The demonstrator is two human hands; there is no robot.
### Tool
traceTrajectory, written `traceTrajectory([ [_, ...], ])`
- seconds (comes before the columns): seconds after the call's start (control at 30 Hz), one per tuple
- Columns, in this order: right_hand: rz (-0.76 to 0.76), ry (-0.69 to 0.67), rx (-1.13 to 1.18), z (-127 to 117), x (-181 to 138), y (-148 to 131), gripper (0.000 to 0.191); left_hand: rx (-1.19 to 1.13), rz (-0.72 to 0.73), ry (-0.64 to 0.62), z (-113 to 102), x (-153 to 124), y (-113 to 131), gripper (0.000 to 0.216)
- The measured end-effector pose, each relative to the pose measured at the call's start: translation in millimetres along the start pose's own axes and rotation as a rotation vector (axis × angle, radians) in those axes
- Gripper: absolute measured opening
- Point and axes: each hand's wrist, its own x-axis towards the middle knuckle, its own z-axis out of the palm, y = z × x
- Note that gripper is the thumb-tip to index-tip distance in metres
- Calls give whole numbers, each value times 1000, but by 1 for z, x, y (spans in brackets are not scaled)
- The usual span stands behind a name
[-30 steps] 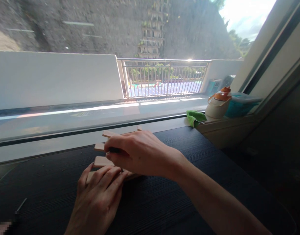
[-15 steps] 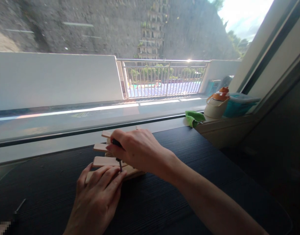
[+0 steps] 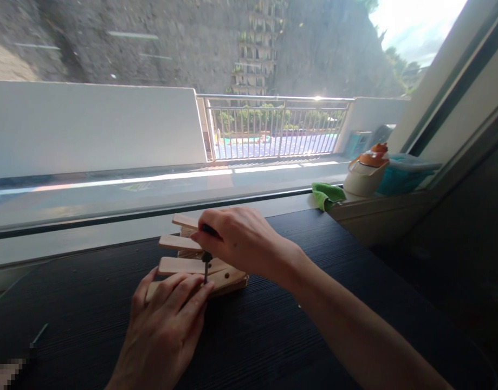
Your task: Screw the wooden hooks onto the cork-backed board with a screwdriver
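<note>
A small frame of pale wooden slats (image 3: 182, 265) lies on the dark wood-grain table (image 3: 273, 336) near the window. My left hand (image 3: 165, 325) rests flat on its near slat, fingers stretched out and pressing it down. My right hand (image 3: 243, 244) is closed round the black handle of a small screwdriver (image 3: 206, 259), held upright with its tip down on the wood just beyond my left fingertips.
On the sill at the right lie a green cloth (image 3: 325, 195), a cream pot with an orange lid (image 3: 366, 170) and a teal container (image 3: 407, 176). A thin dark tool (image 3: 37, 336) lies at the table's left front. The window glass runs just behind the wooden frame.
My right hand has lifted and turned, so the screwdriver now stands upright with its shaft showing. The view has shifted a little. My left hand stays on the slat.
</note>
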Motion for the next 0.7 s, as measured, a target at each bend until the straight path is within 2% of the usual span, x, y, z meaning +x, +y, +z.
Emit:
traceTrajectory([
  [0.17,20,15,-9,0,-2,-5,33,31,12,-16,-1,1,1,29],
  [0.43,-109,-1,54,-8,-10,-13,21,12,-76,43,-7,8,16,34],
  [0.7,0,-64,35,-2,-1,-7,30,-57,-99,15,-2,4,10,30],
])
